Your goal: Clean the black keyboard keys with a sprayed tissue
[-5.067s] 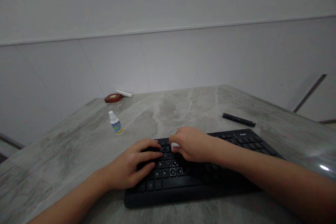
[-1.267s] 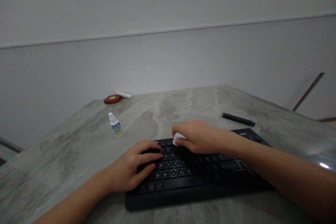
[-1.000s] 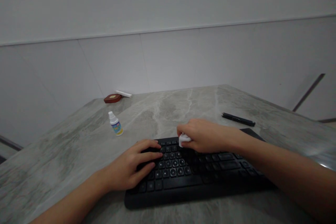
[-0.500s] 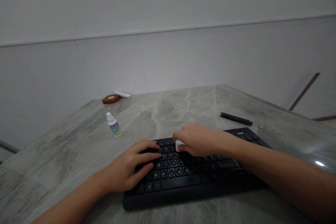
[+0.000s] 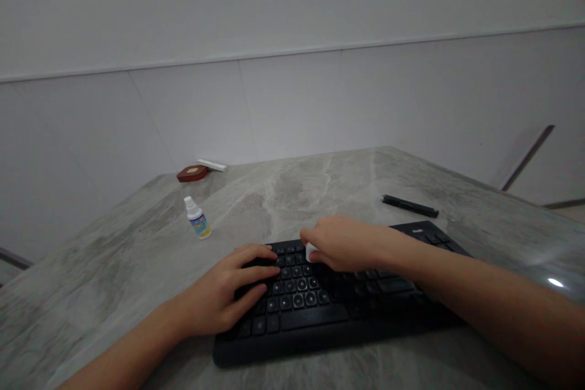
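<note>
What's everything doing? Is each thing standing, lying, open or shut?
White plastic bottle with blue-yellow label: upright, looks capped.
Black plastic keyboard: lying flat, partly covered.
Small white wad: gripped by right hand.
Left hand: spread over keyboard.
Slim black pen: lying flat.
Reddish-brown box: lying flat, looks closed.
Long white bar: lying near box.

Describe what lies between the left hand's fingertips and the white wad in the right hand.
In the head view, black keys of the keyboard show between the left hand and the white wad in the right hand.
</note>
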`<state>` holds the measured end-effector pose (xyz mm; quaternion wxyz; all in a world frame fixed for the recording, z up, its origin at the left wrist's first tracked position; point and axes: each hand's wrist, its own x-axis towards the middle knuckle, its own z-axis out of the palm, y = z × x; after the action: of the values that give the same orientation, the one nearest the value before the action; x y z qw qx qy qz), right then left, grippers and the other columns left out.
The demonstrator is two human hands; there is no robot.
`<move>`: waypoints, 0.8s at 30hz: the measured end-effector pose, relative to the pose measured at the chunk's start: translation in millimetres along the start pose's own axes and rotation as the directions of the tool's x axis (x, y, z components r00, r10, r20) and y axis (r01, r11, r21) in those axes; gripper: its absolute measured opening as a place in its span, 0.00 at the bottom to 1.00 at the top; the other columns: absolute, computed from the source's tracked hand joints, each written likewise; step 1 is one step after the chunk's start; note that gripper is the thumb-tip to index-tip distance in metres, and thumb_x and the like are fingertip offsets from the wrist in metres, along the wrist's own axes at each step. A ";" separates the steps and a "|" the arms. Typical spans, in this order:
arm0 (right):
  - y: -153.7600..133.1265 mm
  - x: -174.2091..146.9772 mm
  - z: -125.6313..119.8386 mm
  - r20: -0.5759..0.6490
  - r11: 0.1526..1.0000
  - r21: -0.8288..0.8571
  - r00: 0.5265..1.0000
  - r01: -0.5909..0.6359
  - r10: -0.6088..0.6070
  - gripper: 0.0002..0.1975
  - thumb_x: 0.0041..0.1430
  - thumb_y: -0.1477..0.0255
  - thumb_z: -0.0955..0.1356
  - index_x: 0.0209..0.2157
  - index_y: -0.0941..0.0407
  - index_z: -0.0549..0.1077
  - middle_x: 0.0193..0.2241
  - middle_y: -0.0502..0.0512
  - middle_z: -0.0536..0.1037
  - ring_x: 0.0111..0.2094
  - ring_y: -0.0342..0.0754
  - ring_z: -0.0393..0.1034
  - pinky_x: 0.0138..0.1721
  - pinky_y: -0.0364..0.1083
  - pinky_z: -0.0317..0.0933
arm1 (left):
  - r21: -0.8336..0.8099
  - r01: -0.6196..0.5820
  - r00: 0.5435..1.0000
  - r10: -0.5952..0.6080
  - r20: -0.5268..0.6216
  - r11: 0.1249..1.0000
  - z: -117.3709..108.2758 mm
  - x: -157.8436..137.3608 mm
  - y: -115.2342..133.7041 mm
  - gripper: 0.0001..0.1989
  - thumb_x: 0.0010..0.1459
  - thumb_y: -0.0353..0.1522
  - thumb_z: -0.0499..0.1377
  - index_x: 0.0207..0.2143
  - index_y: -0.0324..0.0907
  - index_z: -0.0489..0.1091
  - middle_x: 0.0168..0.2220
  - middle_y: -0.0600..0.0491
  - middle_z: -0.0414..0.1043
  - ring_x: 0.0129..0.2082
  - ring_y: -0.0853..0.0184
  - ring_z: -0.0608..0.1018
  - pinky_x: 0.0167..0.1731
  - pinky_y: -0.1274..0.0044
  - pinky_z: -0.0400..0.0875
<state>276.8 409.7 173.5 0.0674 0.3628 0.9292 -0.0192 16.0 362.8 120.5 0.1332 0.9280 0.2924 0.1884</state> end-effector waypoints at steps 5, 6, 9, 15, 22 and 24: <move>4.8 0.1 -0.7 -0.013 1.000 0.006 1.000 -0.011 0.011 0.13 0.64 0.69 0.64 0.45 0.61 0.74 0.35 0.65 0.80 0.36 0.56 0.76 0.30 0.46 0.59 | -0.004 0.008 1.000 -0.008 0.006 1.000 1.6 -1.3 -2.8 0.20 0.65 0.25 0.52 0.58 0.46 0.67 0.60 0.46 0.62 0.60 0.58 0.67 0.59 0.63 0.65; 6.0 0.3 -0.7 0.000 1.000 0.016 1.000 0.013 -0.013 0.13 0.64 0.68 0.64 0.45 0.60 0.74 0.36 0.65 0.80 0.36 0.55 0.76 0.30 0.46 0.59 | -0.005 0.007 1.000 -0.007 0.005 1.000 1.6 -1.4 -2.9 0.20 0.65 0.25 0.52 0.58 0.45 0.67 0.60 0.46 0.62 0.60 0.58 0.66 0.60 0.63 0.65; 6.6 0.2 -0.7 0.028 0.998 0.037 0.999 0.042 -0.043 0.13 0.64 0.67 0.65 0.45 0.60 0.74 0.36 0.64 0.80 0.36 0.55 0.76 0.30 0.46 0.59 | -0.007 0.002 1.000 -0.002 0.003 1.000 1.3 -1.4 -2.4 0.20 0.66 0.25 0.52 0.58 0.45 0.67 0.59 0.46 0.62 0.60 0.58 0.66 0.60 0.63 0.65; 0.1 -2.9 -1.0 -0.004 1.000 0.000 1.000 0.002 -0.002 0.12 0.64 0.70 0.64 0.44 0.61 0.74 0.34 0.65 0.80 0.34 0.56 0.76 0.29 0.46 0.58 | 0.003 0.003 1.000 -0.003 0.011 1.000 1.2 -1.1 -2.6 0.20 0.66 0.25 0.51 0.58 0.45 0.67 0.60 0.46 0.62 0.60 0.58 0.66 0.60 0.62 0.65; -0.2 -2.4 3.1 -0.030 1.000 -0.011 0.999 -0.021 0.020 0.12 0.64 0.70 0.64 0.45 0.60 0.74 0.33 0.64 0.80 0.34 0.54 0.75 0.30 0.46 0.58 | 0.000 0.003 1.000 -0.003 0.004 1.000 1.1 -1.3 -3.1 0.20 0.65 0.25 0.52 0.57 0.45 0.67 0.59 0.46 0.63 0.60 0.57 0.67 0.59 0.62 0.66; -0.6 -1.9 3.9 -0.044 1.000 -0.021 0.999 -0.024 0.023 0.12 0.64 0.70 0.64 0.45 0.60 0.74 0.32 0.63 0.80 0.34 0.54 0.75 0.30 0.46 0.58 | -0.001 0.003 1.000 -0.003 0.003 1.000 1.0 -1.2 -2.7 0.20 0.65 0.25 0.52 0.57 0.45 0.67 0.59 0.46 0.63 0.60 0.57 0.67 0.59 0.62 0.66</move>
<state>278.2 407.6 169.8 0.0511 0.3731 0.9264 -0.0004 14.2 364.2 118.4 0.1342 0.9279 0.2934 0.1868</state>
